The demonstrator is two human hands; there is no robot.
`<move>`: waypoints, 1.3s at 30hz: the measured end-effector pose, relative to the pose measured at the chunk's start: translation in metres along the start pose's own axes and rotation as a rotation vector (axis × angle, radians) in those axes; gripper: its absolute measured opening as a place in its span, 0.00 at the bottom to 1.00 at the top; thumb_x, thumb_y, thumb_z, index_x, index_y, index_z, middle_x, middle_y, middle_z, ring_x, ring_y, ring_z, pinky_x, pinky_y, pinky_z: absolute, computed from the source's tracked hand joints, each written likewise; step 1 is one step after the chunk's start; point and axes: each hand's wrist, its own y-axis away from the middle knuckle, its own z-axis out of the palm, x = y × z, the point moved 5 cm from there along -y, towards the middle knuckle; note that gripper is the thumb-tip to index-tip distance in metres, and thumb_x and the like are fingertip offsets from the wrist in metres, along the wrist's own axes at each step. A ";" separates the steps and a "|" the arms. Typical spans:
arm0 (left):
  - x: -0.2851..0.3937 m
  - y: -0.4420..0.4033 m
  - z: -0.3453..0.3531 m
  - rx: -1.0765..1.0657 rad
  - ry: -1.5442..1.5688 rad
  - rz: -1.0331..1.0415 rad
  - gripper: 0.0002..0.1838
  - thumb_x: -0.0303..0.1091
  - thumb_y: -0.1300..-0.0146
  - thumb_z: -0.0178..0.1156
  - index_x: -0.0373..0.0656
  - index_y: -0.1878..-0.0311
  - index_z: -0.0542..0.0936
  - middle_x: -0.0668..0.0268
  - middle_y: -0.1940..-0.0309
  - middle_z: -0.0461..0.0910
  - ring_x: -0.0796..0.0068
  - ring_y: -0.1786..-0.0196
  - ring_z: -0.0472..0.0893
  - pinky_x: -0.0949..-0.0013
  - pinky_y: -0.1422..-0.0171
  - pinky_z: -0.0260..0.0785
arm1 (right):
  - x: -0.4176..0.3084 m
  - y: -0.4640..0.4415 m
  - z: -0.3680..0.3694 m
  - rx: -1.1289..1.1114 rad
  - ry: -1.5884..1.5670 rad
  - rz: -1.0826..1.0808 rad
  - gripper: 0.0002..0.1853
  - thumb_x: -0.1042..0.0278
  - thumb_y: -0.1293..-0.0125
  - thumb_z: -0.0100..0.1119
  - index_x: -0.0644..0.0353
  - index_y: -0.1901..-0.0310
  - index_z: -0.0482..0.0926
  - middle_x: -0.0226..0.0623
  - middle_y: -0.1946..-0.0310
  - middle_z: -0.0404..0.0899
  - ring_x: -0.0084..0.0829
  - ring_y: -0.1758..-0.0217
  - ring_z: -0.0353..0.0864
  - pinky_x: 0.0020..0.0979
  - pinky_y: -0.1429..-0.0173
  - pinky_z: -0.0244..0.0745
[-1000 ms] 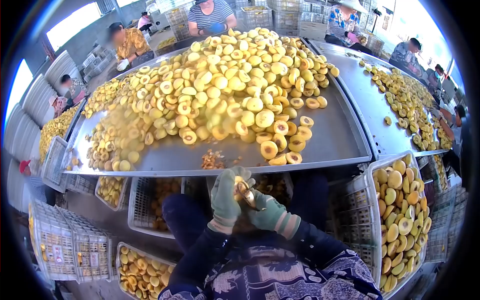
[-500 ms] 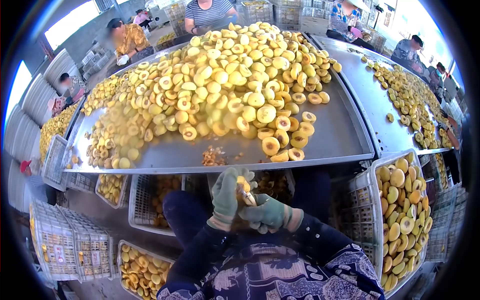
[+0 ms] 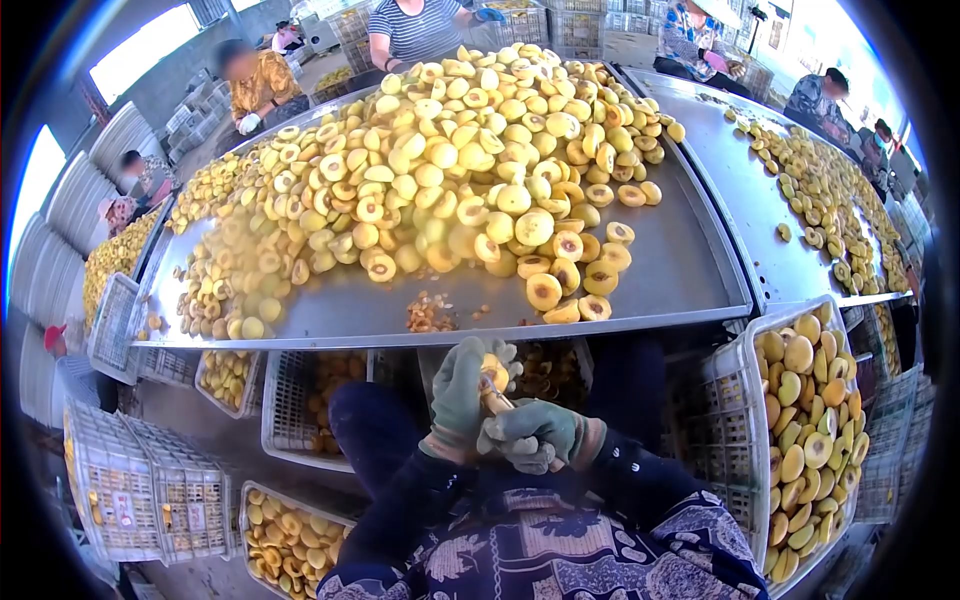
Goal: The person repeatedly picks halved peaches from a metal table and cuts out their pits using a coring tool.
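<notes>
Both my hands wear greenish gloves and meet in front of my lap, just below the table's near edge. My left hand [image 3: 460, 395] is closed around a yellow peach half [image 3: 494, 372]. Wrapped round a small hand tool [image 3: 495, 402] with a pale shaft is my right hand [image 3: 540, 433]; the tool's upper end is at the fruit, and its working tip is hidden. A large heap of halved peaches [image 3: 430, 175] covers much of the metal table [image 3: 660, 255]. Brown pit scraps [image 3: 430, 312] lie near its front edge.
A crate of peach halves [image 3: 812, 450] stands at my right. Another filled crate [image 3: 295, 540] is at lower left, beside stacked white crates [image 3: 150, 490]. Crates also sit under the table. Several people work around it, one in a striped shirt [image 3: 420, 35] opposite.
My right hand has shifted slightly down and its grip on the tool has turned. The left hand still holds the peach half. The person opposite has moved an arm outward.
</notes>
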 end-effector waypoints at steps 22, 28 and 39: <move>0.053 -0.108 0.033 -0.332 -1.687 0.996 0.22 0.37 0.37 0.59 0.43 0.40 0.74 0.57 0.47 0.79 0.56 0.44 0.78 0.59 0.39 0.69 | 0.015 0.000 -0.063 0.421 -0.060 -0.173 0.11 0.58 0.40 0.63 0.55 0.65 0.75 0.29 0.82 0.72 0.19 0.89 0.63 0.21 0.87 0.57; -0.037 -0.163 0.082 -0.542 -1.976 0.524 0.27 0.43 0.47 0.63 0.50 0.42 0.77 0.57 0.44 0.76 0.58 0.45 0.78 0.59 0.41 0.70 | 0.001 0.035 -0.076 0.686 -0.004 -0.207 0.11 0.62 0.37 0.60 0.62 0.62 0.78 0.32 0.81 0.71 0.21 0.85 0.67 0.22 0.82 0.62; 0.002 -0.111 0.016 -0.343 -0.684 0.078 0.15 0.31 0.44 0.66 0.34 0.55 0.80 0.61 0.59 0.82 0.75 0.59 0.81 0.71 0.52 0.75 | -0.058 0.030 -0.063 0.820 0.686 -0.623 0.15 0.63 0.33 0.58 0.59 0.49 0.76 0.37 0.59 0.82 0.29 0.55 0.81 0.29 0.50 0.73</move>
